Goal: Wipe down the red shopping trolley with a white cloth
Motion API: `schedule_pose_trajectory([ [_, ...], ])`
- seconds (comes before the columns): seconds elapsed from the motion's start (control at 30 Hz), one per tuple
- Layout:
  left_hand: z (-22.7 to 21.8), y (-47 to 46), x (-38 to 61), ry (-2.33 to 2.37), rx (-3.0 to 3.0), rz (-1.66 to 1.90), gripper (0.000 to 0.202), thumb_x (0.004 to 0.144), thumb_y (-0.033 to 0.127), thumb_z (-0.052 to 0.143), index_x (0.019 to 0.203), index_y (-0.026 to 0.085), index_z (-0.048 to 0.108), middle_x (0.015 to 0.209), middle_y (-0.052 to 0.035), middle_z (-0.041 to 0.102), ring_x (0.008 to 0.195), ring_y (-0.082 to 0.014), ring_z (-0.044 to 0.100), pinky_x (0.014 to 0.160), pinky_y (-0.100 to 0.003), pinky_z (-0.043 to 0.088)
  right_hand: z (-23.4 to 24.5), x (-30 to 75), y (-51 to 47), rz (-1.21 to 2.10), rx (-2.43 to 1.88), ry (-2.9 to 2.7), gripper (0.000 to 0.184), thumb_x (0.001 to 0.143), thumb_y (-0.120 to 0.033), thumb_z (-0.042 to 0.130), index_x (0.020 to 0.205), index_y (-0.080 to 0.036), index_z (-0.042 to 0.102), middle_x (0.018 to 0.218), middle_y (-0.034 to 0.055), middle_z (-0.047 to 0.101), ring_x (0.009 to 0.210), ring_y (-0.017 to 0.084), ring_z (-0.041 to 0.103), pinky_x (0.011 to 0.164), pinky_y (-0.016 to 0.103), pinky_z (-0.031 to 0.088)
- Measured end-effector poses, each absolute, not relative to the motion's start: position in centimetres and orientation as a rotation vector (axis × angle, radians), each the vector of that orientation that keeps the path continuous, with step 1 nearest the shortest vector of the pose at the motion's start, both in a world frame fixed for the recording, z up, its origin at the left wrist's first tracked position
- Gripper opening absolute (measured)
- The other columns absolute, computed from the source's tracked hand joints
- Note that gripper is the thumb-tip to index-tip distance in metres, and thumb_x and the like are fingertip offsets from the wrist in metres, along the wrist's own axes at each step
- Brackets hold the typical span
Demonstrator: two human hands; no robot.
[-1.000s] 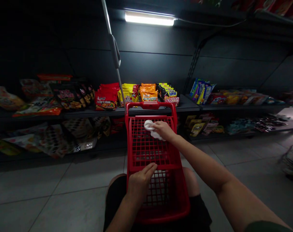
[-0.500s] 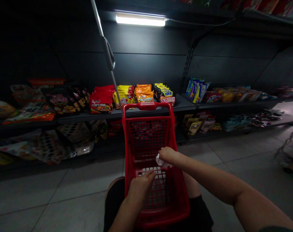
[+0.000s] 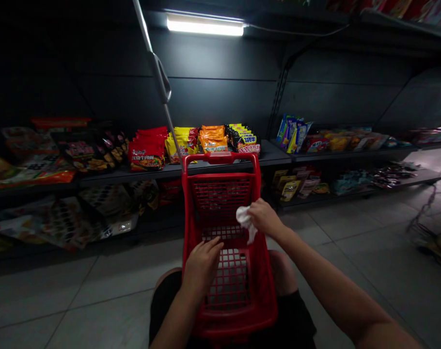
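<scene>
The right hand [image 3: 264, 218] has its fingers curled closed on a crumpled white cloth [image 3: 245, 222], which hangs against the inside of a red plastic mesh shopping basket [image 3: 186, 218]. The left hand [image 3: 202, 265] lies open, its fingers [image 3: 215, 247] straight and close together, on or just above the basket's mesh (the dim light hides whether they press on it). The basket stands on pale grey floor tiles [image 3: 122, 291] in front of the person's black shorts [image 3: 296, 325], with a slim silver metal pull handle [image 3: 158, 82] rising past its far left corner. Beyond it, a dark grey metal shelf [image 3: 275, 157] carries glossy red noodle packets [image 3: 147, 156] and orange snack bags [image 3: 213, 140], under a white strip lamp [image 3: 205, 25].
</scene>
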State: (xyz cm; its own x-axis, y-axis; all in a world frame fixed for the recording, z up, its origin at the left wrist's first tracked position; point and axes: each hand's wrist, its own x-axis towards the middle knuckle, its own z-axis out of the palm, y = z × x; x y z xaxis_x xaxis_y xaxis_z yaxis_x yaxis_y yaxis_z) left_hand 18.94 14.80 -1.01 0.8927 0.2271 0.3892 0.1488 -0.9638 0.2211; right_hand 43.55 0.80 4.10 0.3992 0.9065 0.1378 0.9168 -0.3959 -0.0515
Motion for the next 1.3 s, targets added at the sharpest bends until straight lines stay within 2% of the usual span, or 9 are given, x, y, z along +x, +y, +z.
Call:
schedule_pose_trajectory([
  [0.1, -1.1, 15.3, 19.0, 0.290, 2.887, 0.540, 0.034, 0.093, 0.014, 0.050, 0.120, 0.024, 0.068, 0.132, -0.0070, 0.067, 0.115, -0.0208, 0.066, 0.105, -0.046, 0.050, 2.5, 38.7, -2.3, 0.072, -2.446, -1.701, 0.019, 0.081, -0.012, 0.057, 0.080, -0.022, 0.073, 0.087, 0.0071, 0.069, 0.093, 0.023, 0.052, 0.094, 0.042, 0.027],
  [0.23, -1.2, 16.0, 19.2, 0.220, 2.901, 0.454, 0.034, 0.094, 0.015, 0.048, 0.120, 0.024, 0.068, 0.129, -0.0072, 0.068, 0.117, -0.0196, 0.066, 0.110, -0.047, 0.045, 2.9, 37.3, -4.7, 0.268, -2.225, -1.698, 0.028, 0.078, -0.010, 0.055, 0.090, -0.027, 0.073, 0.092, 0.0020, 0.070, 0.096, 0.020, 0.054, 0.099, 0.042, 0.023],
  [0.4, -0.9, 17.1, 19.6, 0.074, 2.912, 0.366, 0.036, 0.094, 0.013, 0.047, 0.122, 0.025, 0.066, 0.131, -0.0057, 0.068, 0.119, -0.0173, 0.064, 0.113, -0.046, 0.039, 2.2, 37.8, -4.8, 0.138, -2.133, -1.579, 0.020, 0.080, -0.011, 0.055, 0.087, -0.023, 0.070, 0.090, 0.0017, 0.067, 0.092, 0.018, 0.053, 0.094, 0.037, 0.025],
  [0.67, -1.7, 19.3, 17.4, -0.111, 2.941, 0.281, 0.040, 0.094, 0.013, 0.048, 0.127, 0.030, 0.063, 0.129, -0.0036, 0.069, 0.118, -0.0164, 0.064, 0.120, -0.048, 0.026, 0.2, 33.1, -4.7, 0.034, -2.038, -1.451, 0.022, 0.075, -0.004, 0.053, 0.083, -0.021, 0.065, 0.086, 0.0011, 0.065, 0.087, 0.018, 0.049, 0.083, 0.034, 0.028],
  [0.9, -0.9, 19.8, 16.2, -0.277, 2.903, 0.169, 0.041, 0.095, 0.013, 0.047, 0.131, 0.030, 0.060, 0.133, -0.0029, 0.066, 0.120, -0.0149, 0.063, 0.115, -0.041, 0.036, -0.3, 29.3, -6.1, -0.023, -1.992, -1.376, 0.023, 0.073, -0.002, 0.051, 0.081, -0.021, 0.061, 0.084, 0.0015, 0.062, 0.084, 0.019, 0.047, 0.080, 0.035, 0.028],
  [1.1, -1.0, 21.4, 17.8, -0.461, 2.846, 0.167, 0.040, 0.095, 0.017, 0.048, 0.130, 0.030, 0.062, 0.133, -0.0044, 0.066, 0.114, -0.0175, 0.066, 0.096, -0.031, 0.051, -1.0, 28.0, -6.5, -0.099, -1.967, -1.284, 0.021, 0.080, -0.008, 0.052, 0.090, -0.023, 0.063, 0.092, 0.0021, 0.062, 0.089, 0.020, 0.048, 0.081, 0.036, 0.027],
  [1.17, -1.0, 22.5, 19.0, -0.425, 2.799, 0.174, 0.038, 0.096, 0.020, 0.046, 0.129, 0.028, 0.063, 0.135, -0.0044, 0.065, 0.115, -0.0174, 0.066, 0.097, -0.030, 0.051, -1.2, 27.8, -6.2, -0.114, -1.975, -1.254, 0.022, 0.083, -0.011, 0.052, 0.095, -0.024, 0.065, 0.096, 0.0029, 0.063, 0.092, 0.021, 0.049, 0.083, 0.037, 0.028],
  [1.3, -0.4, 22.6, 20.9, -0.119, 2.611, 0.196, 0.039, 0.096, 0.030, 0.045, 0.131, 0.025, 0.062, 0.136, -0.0046, 0.064, 0.123, -0.0191, 0.060, 0.107, -0.034, 0.046, -1.8, 27.5, -5.5, -0.123, -1.908, -1.178, 0.032, 0.083, -0.012, 0.052, 0.107, -0.027, 0.067, 0.107, 0.0038, 0.065, 0.101, 0.023, 0.052, 0.088, 0.038, 0.032],
])
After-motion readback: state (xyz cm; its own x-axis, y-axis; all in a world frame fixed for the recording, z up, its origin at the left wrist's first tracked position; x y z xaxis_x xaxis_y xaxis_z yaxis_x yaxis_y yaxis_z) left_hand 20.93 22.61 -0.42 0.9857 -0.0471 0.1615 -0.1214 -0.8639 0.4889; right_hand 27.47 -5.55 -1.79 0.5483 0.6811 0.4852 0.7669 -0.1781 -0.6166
